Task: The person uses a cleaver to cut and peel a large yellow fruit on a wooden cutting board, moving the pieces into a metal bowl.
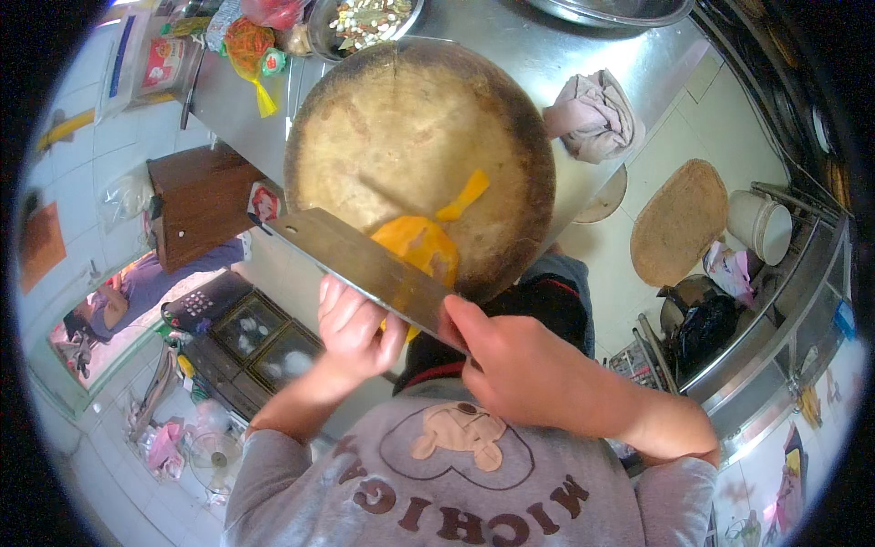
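A cleaver [342, 249] with a broad steel blade slants across the near edge of a round wooden chopping block [410, 130]. My right hand [547, 372] grips it at its near end. Beneath the blade, my left hand [355, 328] curls its fingers around an orange chunk of fruit or vegetable [417, 246], perhaps pumpkin. The blade crosses in front of this chunk, so its middle is hidden. Part of it shows beyond the blade, over the block, and a bit shows by my thumb. One orange sliver [466, 197] lies on the block.
The block stands on a steel table [478, 27]. A metal bowl [318, 31] of mixed dry ingredients and bagged goods [251, 48] sit behind it. A crumpled cloth [595, 119] lies at the right, near a metal basin [615, 10]. A mat [680, 219] and bucket [759, 225] are on the floor.
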The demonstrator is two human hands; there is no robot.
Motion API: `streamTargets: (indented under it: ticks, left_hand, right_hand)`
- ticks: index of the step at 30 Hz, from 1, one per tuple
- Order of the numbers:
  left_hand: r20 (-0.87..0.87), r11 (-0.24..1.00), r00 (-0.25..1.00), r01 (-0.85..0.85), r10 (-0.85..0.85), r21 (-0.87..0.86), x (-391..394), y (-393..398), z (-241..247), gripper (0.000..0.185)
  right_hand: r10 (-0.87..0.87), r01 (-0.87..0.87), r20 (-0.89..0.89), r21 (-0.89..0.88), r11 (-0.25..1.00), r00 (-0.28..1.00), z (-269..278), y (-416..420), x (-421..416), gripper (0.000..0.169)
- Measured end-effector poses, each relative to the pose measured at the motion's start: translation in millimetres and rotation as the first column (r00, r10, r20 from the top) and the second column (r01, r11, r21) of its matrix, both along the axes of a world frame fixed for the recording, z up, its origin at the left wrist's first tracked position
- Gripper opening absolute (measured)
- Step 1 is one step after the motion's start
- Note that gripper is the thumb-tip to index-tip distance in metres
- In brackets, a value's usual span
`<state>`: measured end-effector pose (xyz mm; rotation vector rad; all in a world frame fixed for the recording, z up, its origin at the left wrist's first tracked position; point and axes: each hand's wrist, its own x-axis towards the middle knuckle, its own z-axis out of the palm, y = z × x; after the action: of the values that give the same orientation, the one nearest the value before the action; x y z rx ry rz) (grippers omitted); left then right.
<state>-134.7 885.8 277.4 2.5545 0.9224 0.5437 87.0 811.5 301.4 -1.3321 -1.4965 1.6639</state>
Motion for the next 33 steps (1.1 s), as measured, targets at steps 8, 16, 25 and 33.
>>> streamTargets:
  ticks: [8,16,25,33]
  left_hand:
    - [0.001,0.999,1.0,-0.001,0.001,-0.049,-2.8,-0.8,1.5,0.016]
    - [0.021,0.998,1.0,0.001,0.001,-0.058,0.0,2.0,2.6,0.015]
    - [0.061,0.998,0.998,0.018,-0.015,-0.056,3.3,5.8,2.5,0.022]
    - [0.062,0.996,0.998,-0.017,0.023,-0.084,-3.7,1.3,0.8,0.018]
  right_hand:
    - [0.027,-0.029,-0.028,-0.076,0.997,0.999,-21.6,14.5,-7.4,0.028]
    - [0.064,-0.062,0.034,-0.063,0.996,0.997,-35.4,23.2,-18.5,0.02]
    - [0.065,-0.051,0.167,-0.086,0.995,0.984,-103.4,31.2,-22.9,0.029]
    - [0.095,-0.09,0.028,-0.149,0.985,0.995,-25.2,24.9,-7.1,0.032]
